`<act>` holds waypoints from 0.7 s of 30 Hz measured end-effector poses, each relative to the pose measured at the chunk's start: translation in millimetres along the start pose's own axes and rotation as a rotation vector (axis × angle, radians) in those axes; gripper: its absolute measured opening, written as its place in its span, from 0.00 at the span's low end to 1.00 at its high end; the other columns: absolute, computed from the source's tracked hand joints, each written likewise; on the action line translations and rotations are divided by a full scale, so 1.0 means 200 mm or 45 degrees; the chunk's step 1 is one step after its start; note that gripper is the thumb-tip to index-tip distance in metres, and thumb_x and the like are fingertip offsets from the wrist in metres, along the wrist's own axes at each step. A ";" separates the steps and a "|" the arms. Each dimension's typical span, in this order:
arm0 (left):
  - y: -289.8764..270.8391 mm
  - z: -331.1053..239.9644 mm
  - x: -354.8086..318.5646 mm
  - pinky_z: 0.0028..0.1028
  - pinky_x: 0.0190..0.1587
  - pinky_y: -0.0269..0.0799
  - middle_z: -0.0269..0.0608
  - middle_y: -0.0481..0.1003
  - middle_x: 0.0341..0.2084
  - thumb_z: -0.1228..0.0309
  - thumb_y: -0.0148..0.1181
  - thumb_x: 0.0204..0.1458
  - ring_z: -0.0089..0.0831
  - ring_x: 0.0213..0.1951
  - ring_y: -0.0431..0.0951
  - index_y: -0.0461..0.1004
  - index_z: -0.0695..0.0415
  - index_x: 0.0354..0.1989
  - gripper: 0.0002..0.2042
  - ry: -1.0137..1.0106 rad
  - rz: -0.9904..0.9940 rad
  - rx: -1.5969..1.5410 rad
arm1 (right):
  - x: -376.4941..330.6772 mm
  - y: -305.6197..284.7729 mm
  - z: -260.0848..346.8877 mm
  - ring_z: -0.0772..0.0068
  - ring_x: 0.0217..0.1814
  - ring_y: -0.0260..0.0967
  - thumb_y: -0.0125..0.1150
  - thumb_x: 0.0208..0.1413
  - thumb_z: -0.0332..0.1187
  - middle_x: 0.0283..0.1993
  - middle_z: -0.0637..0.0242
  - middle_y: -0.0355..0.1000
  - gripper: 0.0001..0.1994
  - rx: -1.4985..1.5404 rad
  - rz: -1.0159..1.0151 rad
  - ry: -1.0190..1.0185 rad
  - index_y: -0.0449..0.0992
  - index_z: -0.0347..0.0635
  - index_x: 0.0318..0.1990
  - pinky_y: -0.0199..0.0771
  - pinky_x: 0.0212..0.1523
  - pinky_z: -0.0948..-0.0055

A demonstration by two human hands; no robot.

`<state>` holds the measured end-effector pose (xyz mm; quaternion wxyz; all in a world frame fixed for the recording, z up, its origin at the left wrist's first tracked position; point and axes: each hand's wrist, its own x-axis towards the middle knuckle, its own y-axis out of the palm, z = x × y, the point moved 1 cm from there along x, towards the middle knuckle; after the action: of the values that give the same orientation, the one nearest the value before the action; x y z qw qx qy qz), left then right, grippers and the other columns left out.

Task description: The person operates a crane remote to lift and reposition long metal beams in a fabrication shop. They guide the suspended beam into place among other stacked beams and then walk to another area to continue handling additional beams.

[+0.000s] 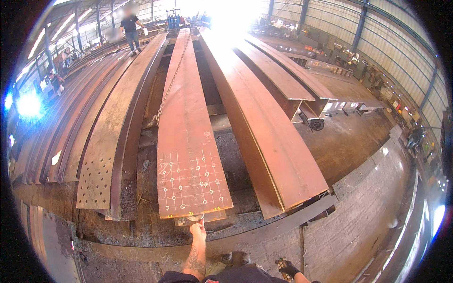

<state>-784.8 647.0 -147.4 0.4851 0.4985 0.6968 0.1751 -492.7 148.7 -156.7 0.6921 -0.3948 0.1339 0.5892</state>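
One bare left hand [198, 230] grasps a small object [195, 218] at the marked beam's [191, 134] end, seemingly to steady it; right hand [289, 269] state indeterminable.

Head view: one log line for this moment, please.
left hand: at near end of beam; right hand: gloved, apart from beam; white grid: on beam

At six o'clock, along the lower rim, a dark shirt [245, 274] shows as a rounded strip, with a small red mark at its edge. Between six and seven, a short dark sleeve [177, 277] ends above a forearm with dark tattoo work [193, 260]; the left hand [198, 229] is bare. Near five, the right hand [289, 269] wears what looks like a dark glove. Olive-coloured cloth [216, 268] shows beyond the shirt.
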 end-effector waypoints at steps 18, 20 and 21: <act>-0.89 0.00 -0.53 0.34 0.23 0.71 0.47 0.73 0.30 0.81 0.54 0.43 0.36 0.26 0.74 0.58 0.60 0.58 0.29 -0.176 -0.038 2.196 | -0.18 -0.29 -0.15 0.59 0.48 0.68 0.67 0.35 0.40 0.46 0.62 0.71 0.36 0.105 0.362 0.368 0.66 0.55 0.59 0.69 0.48 0.60; -0.93 0.09 -0.77 0.34 0.20 0.69 0.48 0.73 0.30 0.80 0.56 0.44 0.35 0.25 0.74 0.54 0.60 0.62 0.33 -0.406 -0.095 2.168 | -0.18 -0.26 -0.50 0.58 0.48 0.68 0.66 0.36 0.40 0.46 0.61 0.71 0.35 0.173 0.313 0.386 0.66 0.56 0.59 0.69 0.48 0.59; -0.98 0.11 -0.88 0.34 0.20 0.69 0.48 0.73 0.30 0.79 0.56 0.44 0.35 0.24 0.74 0.53 0.59 0.63 0.33 -0.483 -0.056 2.159 | -0.17 -0.24 -0.64 0.58 0.48 0.68 0.66 0.36 0.40 0.46 0.61 0.71 0.35 0.209 0.300 0.388 0.66 0.56 0.59 0.69 0.48 0.59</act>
<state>-864.2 403.4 -212.6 0.0614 0.6990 0.5089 -0.4986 -421.6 34.7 -198.9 0.6200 -0.4033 0.3300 0.5866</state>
